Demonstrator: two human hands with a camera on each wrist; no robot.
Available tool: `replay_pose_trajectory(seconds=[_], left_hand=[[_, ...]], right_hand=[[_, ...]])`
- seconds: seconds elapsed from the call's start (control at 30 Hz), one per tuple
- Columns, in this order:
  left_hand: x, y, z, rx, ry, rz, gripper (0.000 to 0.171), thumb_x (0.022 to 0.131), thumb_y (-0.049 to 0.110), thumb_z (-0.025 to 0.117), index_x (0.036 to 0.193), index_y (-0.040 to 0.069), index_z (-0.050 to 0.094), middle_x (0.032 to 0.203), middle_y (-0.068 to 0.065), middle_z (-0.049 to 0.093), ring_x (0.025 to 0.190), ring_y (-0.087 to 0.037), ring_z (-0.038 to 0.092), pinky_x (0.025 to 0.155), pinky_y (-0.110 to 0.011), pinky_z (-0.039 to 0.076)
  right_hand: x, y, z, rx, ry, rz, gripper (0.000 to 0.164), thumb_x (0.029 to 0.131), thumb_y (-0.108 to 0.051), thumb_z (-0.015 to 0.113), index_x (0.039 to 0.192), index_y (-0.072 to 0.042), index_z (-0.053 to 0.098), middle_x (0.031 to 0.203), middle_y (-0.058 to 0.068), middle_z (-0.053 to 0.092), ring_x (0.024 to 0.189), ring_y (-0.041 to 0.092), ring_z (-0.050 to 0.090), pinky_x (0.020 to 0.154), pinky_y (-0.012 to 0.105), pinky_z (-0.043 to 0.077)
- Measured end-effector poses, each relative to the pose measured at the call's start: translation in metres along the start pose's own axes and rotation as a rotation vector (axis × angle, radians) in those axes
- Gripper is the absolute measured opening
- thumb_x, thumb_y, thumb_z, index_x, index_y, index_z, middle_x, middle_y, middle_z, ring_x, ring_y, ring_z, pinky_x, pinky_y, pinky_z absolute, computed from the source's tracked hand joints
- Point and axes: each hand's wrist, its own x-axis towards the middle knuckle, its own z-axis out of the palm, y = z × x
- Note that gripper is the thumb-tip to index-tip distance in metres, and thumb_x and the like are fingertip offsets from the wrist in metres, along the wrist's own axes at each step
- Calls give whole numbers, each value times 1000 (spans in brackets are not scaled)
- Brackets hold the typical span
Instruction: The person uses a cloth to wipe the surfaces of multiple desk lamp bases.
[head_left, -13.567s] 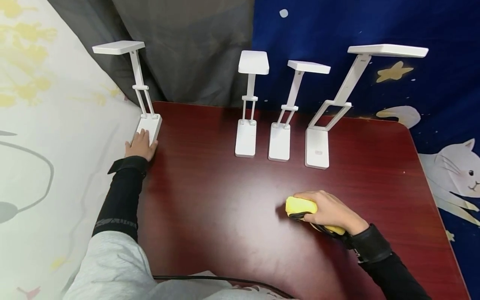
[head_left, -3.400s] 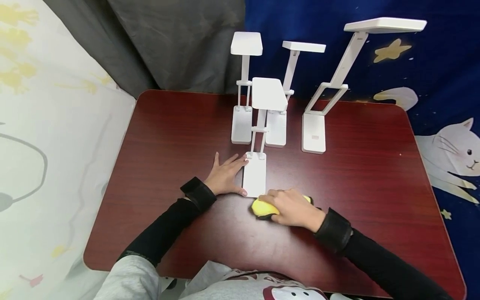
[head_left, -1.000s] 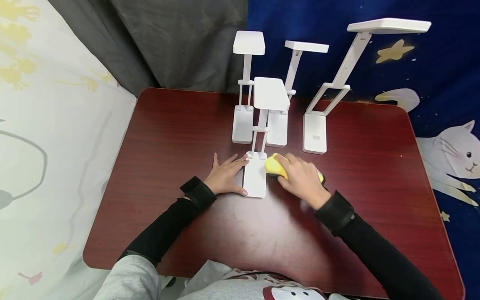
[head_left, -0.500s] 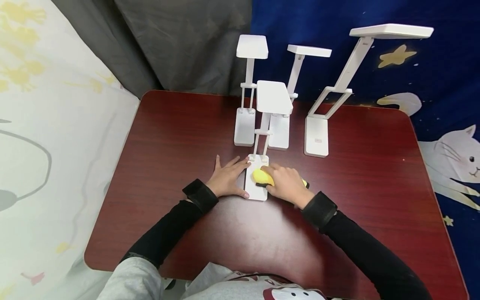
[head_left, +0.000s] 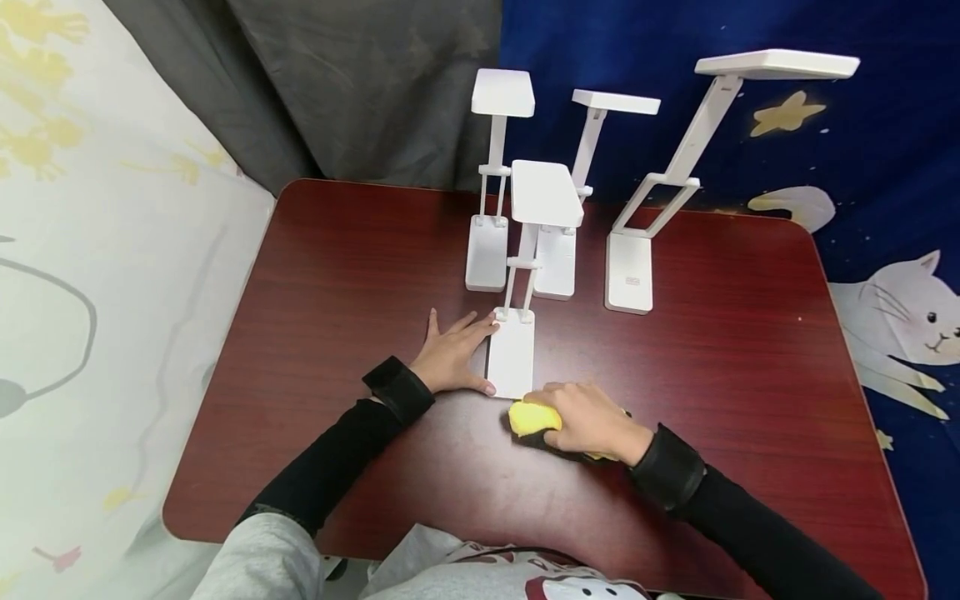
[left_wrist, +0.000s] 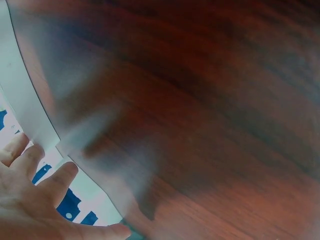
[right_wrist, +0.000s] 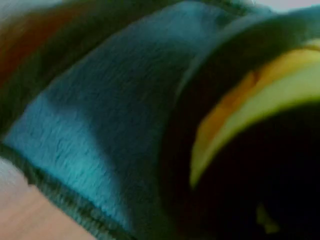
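Observation:
A white desk lamp [head_left: 512,354] stands upright near the middle of the table, its flat head raised toward the back. My left hand [head_left: 450,357] rests at the left side of its base, with fingers spread and the fingertips and thumb at the base's edge. In the left wrist view, the same hand [left_wrist: 35,195] shows spread fingers over a pale surface with blue patches. My right hand [head_left: 588,421] grips a bunched yellow cloth [head_left: 534,418] with dark edging, just in front of the base. Up close in the right wrist view, the cloth [right_wrist: 115,110] has a blue-grey side.
Three more white desk lamps stand behind: a left one [head_left: 487,254], a middle one [head_left: 556,262] partly hidden by the front lamp, and a larger right one [head_left: 629,271]. The dark red table [head_left: 360,267] meets a grey curtain [head_left: 375,92] and a blue curtain [head_left: 637,33].
Since the oldest frame, the far-left lamp has come to the middle front. My right hand has wiped the cloth across its base and drawn it toward me; my left hand has stayed at the base lately.

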Motion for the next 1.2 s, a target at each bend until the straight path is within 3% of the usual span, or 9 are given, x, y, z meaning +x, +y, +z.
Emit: replay_pose_trajectory(seconds=[0.13,0.27,0.47,0.57,0.77,0.97,1.07,1.2], left_hand=[[0,-2,0,4,23,6,108,51,75,63,141,23,31,147,9,17,133,-17,18,93,-67,-5],[1,-1,2,4,23,7,109,52,76,61,141,21,30,146,8,22,133,-18,19,93,-67,-3],[1,4,3,-7,-5,8,111,54,76,60,143,20,25,144,5,29,133,-17,19,93,-67,-3],[2,3,0,15,18,2,113,54,75,62,144,18,23,145,6,26,133,-16,19,94,-66,-3],[3,0,-3,28,34,20,111,51,74,63,141,18,30,147,5,21,132,-18,21,93,-67,-3],[2,0,-2,37,50,29,110,50,70,69,140,19,32,147,6,21,132,-19,22,93,-68,-1],[1,-1,-1,29,48,32,109,51,70,69,140,20,31,147,6,20,132,-18,22,93,-67,-2],[0,-3,1,18,43,28,110,50,75,63,140,20,31,147,6,20,132,-18,21,93,-67,-2]], right_hand=[[21,7,-18,57,79,77,45,63,-21,72,107,-20,63,79,-8,57,60,8,48,47,26,39],[55,12,-26,-27,196,125,50,66,-22,70,115,-14,60,89,3,60,64,17,53,47,35,43],[79,10,-11,-138,175,189,56,71,-24,68,122,-8,54,97,11,59,70,26,58,51,42,46],[78,9,-5,-161,171,188,55,70,-25,69,121,-9,55,92,10,58,67,25,57,49,42,46],[69,2,-4,-207,114,81,51,68,-26,69,116,-12,59,84,5,57,63,22,57,48,41,46],[51,-9,-3,-177,57,-6,41,63,-24,72,103,-16,64,74,-2,54,58,16,52,48,36,42],[39,-10,-2,-107,15,-46,36,60,-22,72,95,-21,64,67,-8,49,54,10,46,46,32,37],[25,-6,-3,67,-143,-162,33,59,-20,71,90,-29,63,67,-16,49,57,4,45,49,26,36]])
